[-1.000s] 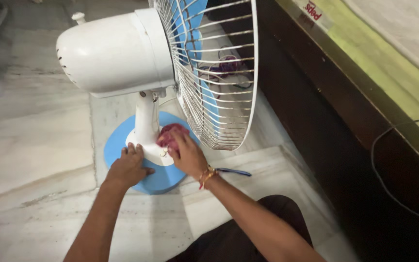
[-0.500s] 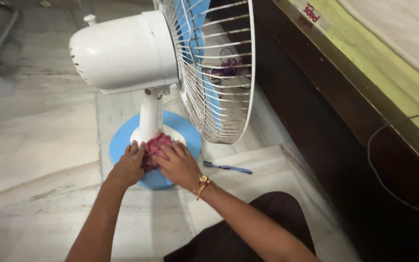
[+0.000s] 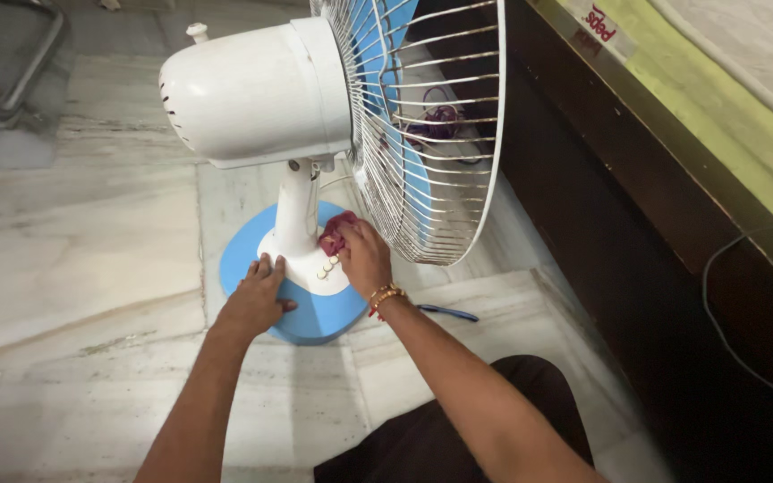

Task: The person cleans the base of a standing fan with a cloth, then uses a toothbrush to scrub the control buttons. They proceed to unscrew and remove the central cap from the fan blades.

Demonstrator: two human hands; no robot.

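Observation:
A white table fan with a wire grille and blue blades stands on a blue base on the marble floor. My left hand rests flat on the near left part of the base, fingers against the white stand foot. My right hand holds a crumpled dark red cloth against the white stand, just above a row of small push buttons. A gold bracelet and red thread circle my right wrist.
A blue pen-like tool lies on the floor right of the base. A dark wooden bed frame with a green mattress edge runs along the right. A black cable hangs over it. A purple cord bundle lies behind the grille.
My right hand moved the red cloth from the front foot of the stand up and right onto the stand's side. My left hand stays on the base. The view shifted slightly.

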